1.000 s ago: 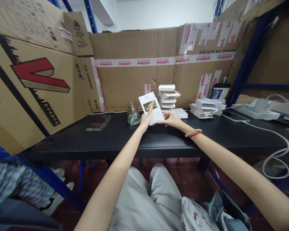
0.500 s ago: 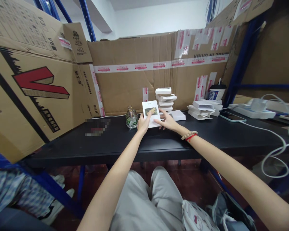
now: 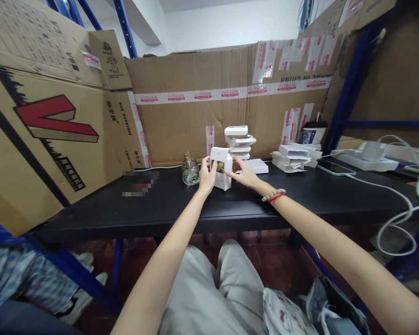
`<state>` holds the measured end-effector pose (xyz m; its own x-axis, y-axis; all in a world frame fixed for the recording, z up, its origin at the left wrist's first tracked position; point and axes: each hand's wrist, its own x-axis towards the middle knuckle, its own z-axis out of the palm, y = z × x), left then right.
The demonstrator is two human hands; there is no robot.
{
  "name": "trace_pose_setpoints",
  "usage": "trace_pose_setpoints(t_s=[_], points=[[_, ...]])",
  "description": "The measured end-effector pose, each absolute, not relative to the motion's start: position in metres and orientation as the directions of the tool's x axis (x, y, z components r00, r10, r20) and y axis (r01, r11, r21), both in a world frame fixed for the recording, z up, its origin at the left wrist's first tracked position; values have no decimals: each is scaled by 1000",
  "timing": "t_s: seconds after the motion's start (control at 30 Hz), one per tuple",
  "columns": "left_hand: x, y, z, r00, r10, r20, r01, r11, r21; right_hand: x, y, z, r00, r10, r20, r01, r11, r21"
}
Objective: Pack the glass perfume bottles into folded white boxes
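Note:
A small white cardboard box with a picture on its front stands upright over the black table, its side face showing. My left hand grips its left edge, thumb across the front. My right hand, a beaded bracelet and red string on its wrist, has its fingers curved against the box's right side. Just left of my left hand stands a clear glass bottle with green decoration and a gold-coloured neck. Behind the box rises a stack of white boxes, with a flat white box beside it.
Flattened white boxes are piled to the right, near a lidded cup. A phone, a power strip and a looping white cable lie further right. Large cardboard panels wall the table's back and left.
The white box, flat-looking with its front facing me before, has turned and now shows depth and a side face. My right hand has shifted slightly along its right edge.

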<state>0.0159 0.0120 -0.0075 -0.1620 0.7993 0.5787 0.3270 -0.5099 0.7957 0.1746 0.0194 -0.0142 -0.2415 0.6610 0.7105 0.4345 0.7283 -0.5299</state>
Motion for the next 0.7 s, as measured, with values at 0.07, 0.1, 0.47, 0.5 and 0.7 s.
trace_pose_setpoints(t_s=[0.07, 0.1, 0.47, 0.5, 0.7], points=[[16, 12, -9, -131, 799, 586, 310, -529, 790, 174, 18, -12, -223, 654, 723, 451, 727, -518], [16, 12, -10, -121, 792, 599, 304, -545, 781, 174, 17, -11, -214, 649, 730, 464, 725, -509], [17, 15, -15, -62, 786, 615, 367, -555, 747, 174, 12, -12, -352, 717, 602, 444, 694, -567], [17, 16, -15, -66, 801, 596, 356, -539, 764, 174, 12, -12, -356, 727, 587, 429, 685, -589], [17, 19, -16, -58, 866, 497, 304, -458, 835, 176, 17, -17, -399, 749, 529, 454, 663, -595]])
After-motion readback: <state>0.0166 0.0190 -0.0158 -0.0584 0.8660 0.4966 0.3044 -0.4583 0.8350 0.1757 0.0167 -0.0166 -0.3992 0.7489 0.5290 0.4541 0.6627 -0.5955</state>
